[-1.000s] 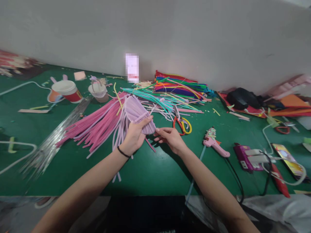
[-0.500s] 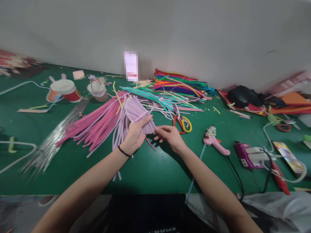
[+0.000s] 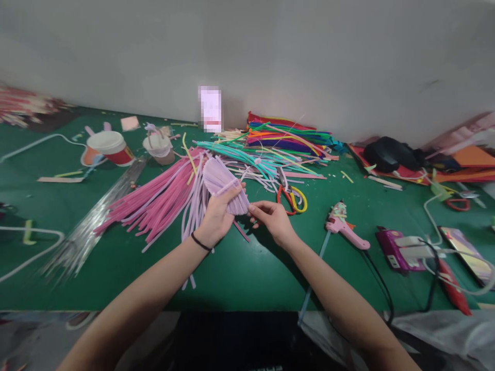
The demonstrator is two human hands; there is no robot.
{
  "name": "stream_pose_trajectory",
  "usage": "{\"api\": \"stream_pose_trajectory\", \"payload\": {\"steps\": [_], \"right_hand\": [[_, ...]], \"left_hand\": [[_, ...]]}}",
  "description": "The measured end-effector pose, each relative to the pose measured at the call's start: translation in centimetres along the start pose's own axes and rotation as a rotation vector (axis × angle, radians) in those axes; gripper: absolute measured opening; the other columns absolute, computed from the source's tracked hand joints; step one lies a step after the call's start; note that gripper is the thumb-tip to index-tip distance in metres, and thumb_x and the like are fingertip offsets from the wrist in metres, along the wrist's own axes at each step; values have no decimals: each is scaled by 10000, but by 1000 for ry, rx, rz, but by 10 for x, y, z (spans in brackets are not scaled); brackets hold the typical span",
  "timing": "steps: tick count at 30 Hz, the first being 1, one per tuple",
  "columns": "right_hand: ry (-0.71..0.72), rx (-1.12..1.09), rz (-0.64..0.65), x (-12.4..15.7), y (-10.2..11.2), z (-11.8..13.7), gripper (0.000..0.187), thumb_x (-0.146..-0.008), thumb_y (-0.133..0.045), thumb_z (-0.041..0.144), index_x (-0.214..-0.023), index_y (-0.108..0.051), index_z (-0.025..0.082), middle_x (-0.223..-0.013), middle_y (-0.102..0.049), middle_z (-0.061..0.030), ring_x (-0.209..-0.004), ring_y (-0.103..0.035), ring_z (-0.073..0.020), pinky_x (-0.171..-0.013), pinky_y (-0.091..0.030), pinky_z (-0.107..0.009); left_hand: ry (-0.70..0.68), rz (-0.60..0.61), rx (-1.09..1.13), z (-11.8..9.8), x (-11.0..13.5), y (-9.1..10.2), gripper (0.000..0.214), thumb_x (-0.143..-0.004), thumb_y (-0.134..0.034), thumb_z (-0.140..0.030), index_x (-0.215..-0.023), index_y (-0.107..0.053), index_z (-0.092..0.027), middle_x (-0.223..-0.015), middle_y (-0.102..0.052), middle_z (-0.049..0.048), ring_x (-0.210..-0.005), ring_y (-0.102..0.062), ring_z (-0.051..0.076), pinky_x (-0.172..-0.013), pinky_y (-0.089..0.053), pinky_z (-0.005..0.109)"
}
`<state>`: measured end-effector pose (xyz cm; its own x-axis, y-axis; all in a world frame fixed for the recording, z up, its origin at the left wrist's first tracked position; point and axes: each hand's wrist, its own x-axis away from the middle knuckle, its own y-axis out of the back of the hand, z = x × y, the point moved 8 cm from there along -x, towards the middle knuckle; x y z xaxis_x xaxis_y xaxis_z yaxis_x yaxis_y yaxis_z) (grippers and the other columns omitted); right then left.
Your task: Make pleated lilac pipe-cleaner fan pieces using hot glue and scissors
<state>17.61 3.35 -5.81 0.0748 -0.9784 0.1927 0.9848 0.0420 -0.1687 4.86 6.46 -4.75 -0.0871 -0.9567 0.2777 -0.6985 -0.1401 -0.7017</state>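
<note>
My left hand (image 3: 216, 217) is closed around a fan-shaped lilac piece made of pipe cleaners (image 3: 219, 175) laid side by side, its thumb lying across a band near the lower part. Thumb and forefinger of my right hand (image 3: 274, 220) pinch the lower right corner of the same piece. Fanned out on the table to the left are pink pipe cleaners (image 3: 154, 206), with loose lilac pipe cleaners (image 3: 191, 216) beside them, partly behind my left hand. Beyond my right hand lie pliers (image 3: 296, 200) with red and yellow handles.
A pink glue gun (image 3: 346, 229) with a blue stick lies right of my right forearm. Further right are a purple power strip (image 3: 394, 252) and a phone (image 3: 466, 252). Multicoloured pipe cleaners (image 3: 290, 136) lie at the back. Cups, including a paper cup (image 3: 124, 154), stand left.
The whole view has shifted slightly, with things appearing a little further right and lower. Both hands keep nearly the same hold on the lilac piece.
</note>
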Motion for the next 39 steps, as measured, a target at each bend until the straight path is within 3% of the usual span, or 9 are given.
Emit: {"api": "stream_pose_trajectory", "payload": {"steps": [5,13,19,22,26,28,30,35,39], "right_hand": [[-30,-37,32,1,-2,-5,415,-722,-739,574,-759,-666,167,-700,-633,-4,-546,-583,-93,-436,-495,-189],[141,178,36,3,-4,6,361,-791,-680,537,-749,-590,189,-543,-524,59,-421,-446,-70,-384,-372,-189],[269,279,-89,5,5,15,347,-812,-652,519,-727,-562,194,-577,-501,61,-444,-415,-71,-415,-352,-204],[240,345,-4,4,1,11,318,-854,-610,506,-800,-616,192,-604,-560,39,-470,-482,-97,-419,-393,-215],[443,672,198,10,-13,20,214,-914,-576,342,-1033,-693,207,-959,-709,-53,-815,-651,-174,-695,-537,-303],[571,835,191,13,-13,27,233,-924,-554,266,-1104,-690,208,-1068,-709,-80,-986,-645,-208,-874,-515,-371],[613,898,98,11,-2,33,232,-926,-545,256,-1090,-698,196,-1060,-719,-93,-1024,-642,-226,-933,-492,-405],[462,578,-183,-2,44,55,282,-898,-592,425,-1006,-720,198,-962,-750,-81,-863,-691,-216,-747,-544,-348],[335,287,-85,-9,44,78,359,-811,-676,531,-960,-722,208,-884,-765,-57,-788,-706,-192,-680,-545,-303]], "left_hand": [[-42,-6,5,-4,-3,3,252,-621,-839,-129,-852,-738,-126,-829,-742,19,-720,-661,116,-658,-526,208],[-43,-15,-38,-3,2,0,229,-683,-784,-183,-897,-730,-125,-882,-758,58,-811,-700,172,-720,-549,251],[-85,1,41,-8,-5,0,187,-735,-701,-197,-907,-695,-122,-869,-756,55,-884,-716,206,-840,-559,295],[-146,-19,-27,-17,-11,8,242,-701,-762,-198,-922,-685,-135,-829,-749,29,-826,-722,193,-822,-563,287],[-65,12,-266,-26,-21,15,295,-668,-807,-232,-920,-698,-127,-757,-741,44,-673,-705,188,-667,-578,273],[-13,54,-365,-31,-24,16,281,-654,-819,-233,-886,-705,-123,-726,-735,49,-611,-684,176,-600,-569,257],[29,87,-406,-36,-24,16,259,-663,-816,-247,-862,-705,-125,-704,-727,52,-573,-667,170,-565,-563,257],[69,188,-543,-53,-18,9,321,-660,-828,-303,-913,-714,-142,-762,-733,62,-592,-662,170,-562,-556,261],[23,279,-859,-72,-16,-5,423,-638,-841,-370,-984,-728,-153,-853,-738,76,-676,-671,189,-574,-526,257]]}}
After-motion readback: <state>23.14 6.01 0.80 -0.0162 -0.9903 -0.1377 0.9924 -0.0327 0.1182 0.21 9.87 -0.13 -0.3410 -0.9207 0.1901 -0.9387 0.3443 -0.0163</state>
